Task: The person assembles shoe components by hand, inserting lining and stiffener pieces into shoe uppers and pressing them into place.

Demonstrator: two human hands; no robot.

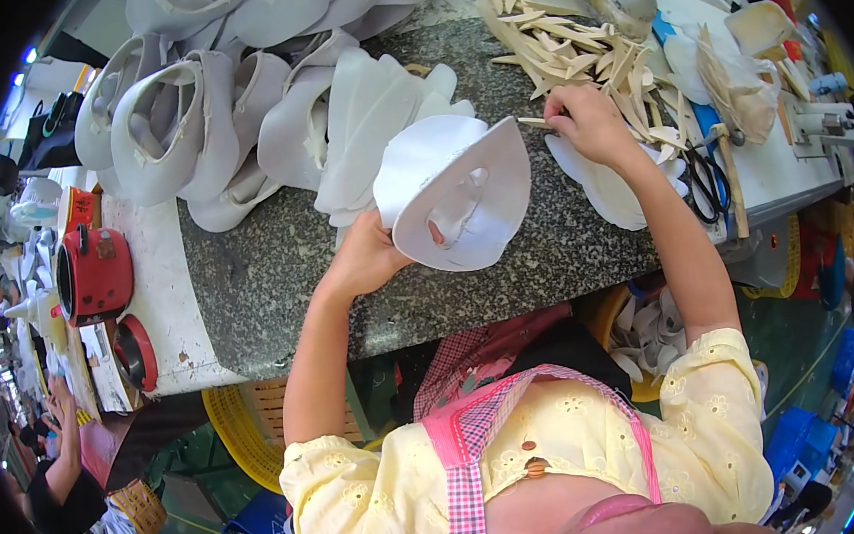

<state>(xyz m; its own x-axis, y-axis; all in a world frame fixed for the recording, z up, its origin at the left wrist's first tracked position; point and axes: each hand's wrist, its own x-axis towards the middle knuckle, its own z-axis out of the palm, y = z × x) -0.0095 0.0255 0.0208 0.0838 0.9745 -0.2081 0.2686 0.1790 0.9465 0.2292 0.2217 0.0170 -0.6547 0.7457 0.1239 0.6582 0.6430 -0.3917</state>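
Observation:
My left hand (366, 255) grips a white satin shoe upper (410, 173) by its lower left edge, above the speckled stone slab (280, 309). The piece is curved and tilted, and a fingertip shows through an opening in it. Between the thumb and fingers of my right hand (588, 122) is a slim cream-coloured strip (534, 122), its end pointing at the upper's right edge without touching it. Beyond that hand lies a heap of similar pointed strips (570, 45). Flat white pieces (601, 188) lie partly hidden under my right wrist.
White shoe uppers (160, 127) pile up at the left and back, with flat white pieces (360, 122) fanned beside them. At right lie black scissors (706, 185) and a hammer (737, 187). A red pot (96, 273) stands far left. Another person's arm (63, 446) shows at the left edge.

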